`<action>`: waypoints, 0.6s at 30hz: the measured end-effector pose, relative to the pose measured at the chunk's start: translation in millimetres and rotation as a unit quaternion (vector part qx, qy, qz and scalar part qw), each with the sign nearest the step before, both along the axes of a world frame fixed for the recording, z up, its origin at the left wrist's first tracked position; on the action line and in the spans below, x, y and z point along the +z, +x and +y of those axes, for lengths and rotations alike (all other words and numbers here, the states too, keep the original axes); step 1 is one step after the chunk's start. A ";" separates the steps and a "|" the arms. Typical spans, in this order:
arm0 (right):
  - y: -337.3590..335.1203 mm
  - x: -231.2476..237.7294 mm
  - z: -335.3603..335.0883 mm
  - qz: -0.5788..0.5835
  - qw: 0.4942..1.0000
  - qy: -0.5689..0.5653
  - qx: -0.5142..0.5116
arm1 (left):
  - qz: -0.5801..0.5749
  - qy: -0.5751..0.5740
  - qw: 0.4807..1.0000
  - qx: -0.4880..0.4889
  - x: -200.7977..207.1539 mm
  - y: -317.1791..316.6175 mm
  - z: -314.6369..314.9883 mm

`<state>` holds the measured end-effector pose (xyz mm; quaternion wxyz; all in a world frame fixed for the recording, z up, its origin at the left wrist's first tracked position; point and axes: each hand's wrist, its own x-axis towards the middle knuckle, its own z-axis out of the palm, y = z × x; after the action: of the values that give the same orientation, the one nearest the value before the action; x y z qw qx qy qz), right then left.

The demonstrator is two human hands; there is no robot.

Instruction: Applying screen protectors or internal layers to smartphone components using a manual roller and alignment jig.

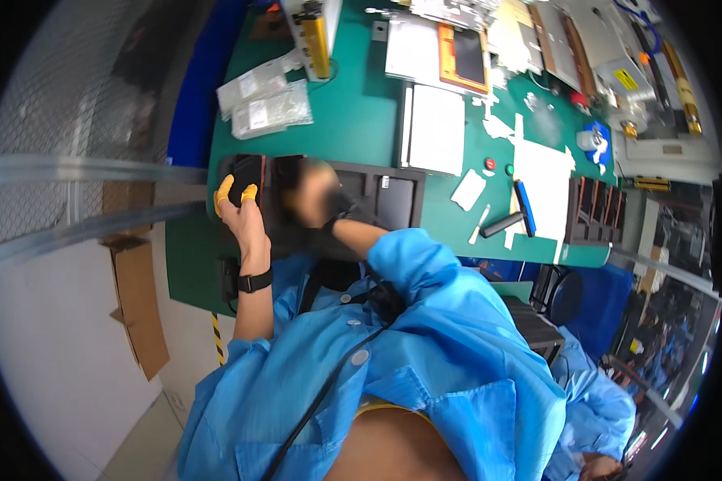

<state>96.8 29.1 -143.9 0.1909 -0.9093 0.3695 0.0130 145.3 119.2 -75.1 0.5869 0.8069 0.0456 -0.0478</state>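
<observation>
At the left end of the green table, my left hand (pixel 241 210) wears yellow finger covers on at least two fingertips. It is closed on a dark flat panel with a reddish edge (pixel 250 175), its fingers at the panel's near end. A black compartment tray (pixel 367 188) lies in front of me, and a grey flat piece (pixel 394 202) sits in its right compartment. My right hand (pixel 317 194) is over the tray's left part, beside another dark piece (pixel 288 168). Blur hides its fingers and anything in them.
Clear plastic bags (pixel 271 110) lie at the back left. White flat boxes (pixel 435 128) and an orange-framed panel (pixel 464 58) are at the back middle. A blue pen-like tool (pixel 525 207) and a black slotted rack (pixel 595 210) are to the right. Another person in blue (pixel 594 401) is at lower right.
</observation>
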 end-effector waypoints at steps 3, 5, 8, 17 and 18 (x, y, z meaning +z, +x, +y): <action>2.9 -69.2 4.7 -0.182 0.950 0.198 -0.161 | 0.045 -0.105 0.989 -0.098 25.5 -10.7 -48.8; -14.2 -17.9 -1.9 -0.088 0.983 0.152 -0.046 | 0.078 -0.170 0.972 -0.145 48.2 -11.0 -68.7; -54.4 14.8 -44.9 -0.197 0.951 0.237 -0.032 | 0.094 -0.184 0.945 -0.255 68.6 -14.9 -106.2; -221.0 124.7 -213.0 -0.287 0.925 0.143 -0.205 | -0.058 0.049 0.905 -0.418 5.0 -58.0 -273.3; -228.9 104.3 -230.5 -0.361 0.895 0.156 -0.210 | -0.089 0.109 0.896 -0.422 -7.9 -60.3 -289.9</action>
<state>-132.1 -201.4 -39.6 0.4487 -0.7111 0.4508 -0.2996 85.1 -170.7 -83.0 0.4217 0.8102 -0.3465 -0.2139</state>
